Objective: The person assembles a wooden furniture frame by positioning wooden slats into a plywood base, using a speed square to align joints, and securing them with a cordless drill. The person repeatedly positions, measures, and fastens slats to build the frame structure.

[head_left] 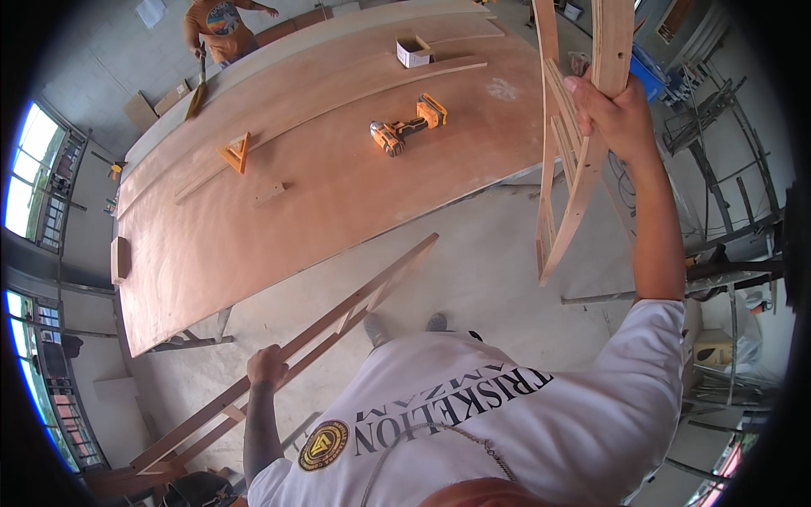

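Note:
My left hand (pixel 267 367) is closed around the upper rail of a long wooden ladder-like frame (pixel 368 292). That frame slants from the lower left up toward the middle, in front of the table. On the right, my raised right hand (pixel 615 114) grips a second wooden frame (pixel 583 186), also with rails and short crosspieces. This one stands nearly upright beside the table's right end, and its top runs out of view. The big plywood-topped table (pixel 338 207) lies ahead of me, and an orange and black cordless drill (pixel 408 125) rests on it.
On the table are an orange triangular square (pixel 235 154), a small wood block (pixel 269 195), long strips (pixel 380 85) and a white box (pixel 413 52). Another person (pixel 221 29) holds a brush (pixel 198 97) at the far left edge. Metal racks (pixel 718 169) stand at right.

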A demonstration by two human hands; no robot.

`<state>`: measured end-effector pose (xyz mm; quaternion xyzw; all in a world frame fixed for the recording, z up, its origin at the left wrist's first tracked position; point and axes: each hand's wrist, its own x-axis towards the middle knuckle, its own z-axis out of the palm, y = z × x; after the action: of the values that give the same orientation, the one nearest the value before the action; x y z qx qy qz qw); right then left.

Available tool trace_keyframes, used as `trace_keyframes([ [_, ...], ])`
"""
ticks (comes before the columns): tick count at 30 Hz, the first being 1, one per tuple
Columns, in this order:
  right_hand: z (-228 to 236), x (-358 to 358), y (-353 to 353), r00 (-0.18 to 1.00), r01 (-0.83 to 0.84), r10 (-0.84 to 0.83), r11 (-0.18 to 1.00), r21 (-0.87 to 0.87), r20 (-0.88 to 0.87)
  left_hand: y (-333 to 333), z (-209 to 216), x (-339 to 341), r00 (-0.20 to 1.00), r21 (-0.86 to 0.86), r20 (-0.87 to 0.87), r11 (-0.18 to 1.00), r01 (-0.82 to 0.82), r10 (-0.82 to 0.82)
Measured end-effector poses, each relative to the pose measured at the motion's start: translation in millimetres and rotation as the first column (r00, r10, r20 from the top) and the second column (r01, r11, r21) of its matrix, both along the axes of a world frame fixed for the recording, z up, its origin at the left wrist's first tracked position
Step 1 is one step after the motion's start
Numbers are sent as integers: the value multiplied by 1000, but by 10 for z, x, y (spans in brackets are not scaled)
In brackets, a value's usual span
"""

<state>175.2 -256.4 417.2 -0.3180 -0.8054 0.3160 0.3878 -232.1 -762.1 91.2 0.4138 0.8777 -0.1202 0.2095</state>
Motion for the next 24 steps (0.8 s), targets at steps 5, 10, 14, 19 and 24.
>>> trace_keyframes([
  [5,372,-347,-269,980,-87,86,996,-2,182,-33,-231,-78,1000,31,-4,999,9,-9],
  [10,181,-877,-804,869,-221,251,968,-120,426,-46,-504,-111,998,32,3,998,55,-55],
  [14,-269,-1261,-1042,604,-471,446,868,-156,660,-64,-602,-135,998,11,32,999,48,-49],
  [19,-1101,-1556,-1305,406,-649,544,737,-187,734,-127,-655,-155,994,-27,92,997,67,-64],
  [24,-1639,-1954,-1468,347,-625,556,737,-256,755,-225,-682,-157,991,-73,118,995,65,-57],
])
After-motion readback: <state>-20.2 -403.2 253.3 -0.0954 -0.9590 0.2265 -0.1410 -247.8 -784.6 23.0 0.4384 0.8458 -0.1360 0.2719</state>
